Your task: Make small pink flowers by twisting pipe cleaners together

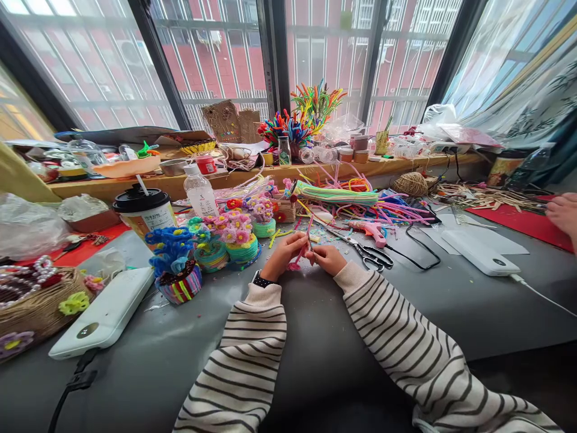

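"Head view: grip?"
"Left hand (287,255) pinching a pink pipe cleaner (294,265). Right hand (329,260) right against it, fingers bunched; can't tell if gripping."
"Pipe cleaner where?"
"Between worktop's (315,319) near and far edges, left of scissors (357,243)."

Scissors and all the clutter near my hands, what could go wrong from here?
The scissors lie close to your right hand, so a careless reach might nick it. The glue gun sits beside loose pipe cleaners; if hot, it could scorch them. The drink cup stands behind the blue flower pot, so a knock might spill onto it.
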Motion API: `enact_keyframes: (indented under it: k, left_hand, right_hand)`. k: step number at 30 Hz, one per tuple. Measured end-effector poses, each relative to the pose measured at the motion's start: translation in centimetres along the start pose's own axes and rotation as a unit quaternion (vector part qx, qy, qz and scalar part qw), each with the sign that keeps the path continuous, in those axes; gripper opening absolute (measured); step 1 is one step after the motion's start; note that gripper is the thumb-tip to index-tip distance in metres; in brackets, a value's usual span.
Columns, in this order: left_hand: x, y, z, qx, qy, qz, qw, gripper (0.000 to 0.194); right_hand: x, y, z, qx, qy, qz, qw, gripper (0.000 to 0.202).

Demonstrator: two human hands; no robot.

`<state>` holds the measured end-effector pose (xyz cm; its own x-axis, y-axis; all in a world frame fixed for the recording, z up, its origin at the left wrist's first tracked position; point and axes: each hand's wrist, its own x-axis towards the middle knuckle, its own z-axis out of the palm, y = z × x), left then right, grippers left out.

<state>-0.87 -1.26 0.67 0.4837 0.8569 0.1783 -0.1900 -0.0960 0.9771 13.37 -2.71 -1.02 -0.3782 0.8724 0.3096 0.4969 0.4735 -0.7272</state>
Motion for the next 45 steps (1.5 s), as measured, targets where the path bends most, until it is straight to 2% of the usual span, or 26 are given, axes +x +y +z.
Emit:
enact_keyframes:
  k: [3,9,14,20,25,29,39,45]
  left_hand:
    - [-0.01,0.02,0.01,0.002,0.01,0.003,1.0,0.022]
    - [-0.08,0.06,0.04,0.018,-0.01,-0.02,1.0,0.025]
    - [0.04,-0.09,-0.09,0.001,0.002,-0.01,1.0,0.026]
    - [0.03,-0.14,-0.15,0.017,-0.02,-0.041,0.999,0.026]
    - [-0.08,0.13,0.0,0.007,0.011,-0.023,1.0,0.025]
    - [-0.2,0.33,0.08,0.016,0.001,-0.016,1.0,0.024]
    - [0.0,-0.03,-0.08,-0.009,0.001,0.0,1.0,0.021]
    - [-0.02,-0.03,-0.03,-0.005,-0.032,-0.01,0.999,0.02]
  right_hand:
    - [-0.01,-0.05,-0.05,-0.009,0.019,0.011,1.0,0.062]
    - [0.05,-0.06,-0.05,0.01,-0.003,-0.008,1.0,0.065]
    - [0.09,0.14,0.01,-0.003,0.024,0.014,1.0,0.061]
    - [0.12,0.15,-0.1,0.03,0.006,-0.018,0.999,0.066]
    - [0.14,0.25,-0.19,0.007,0.046,0.005,0.999,0.061]
    - [0.25,0.57,-0.25,0.015,0.08,0.017,0.997,0.062]
    - [0.31,0.54,-0.2,0.028,-0.008,-0.005,1.0,0.074]
    - [0.37,0.46,-0.23,0.017,0.015,-0.003,1.0,0.069]
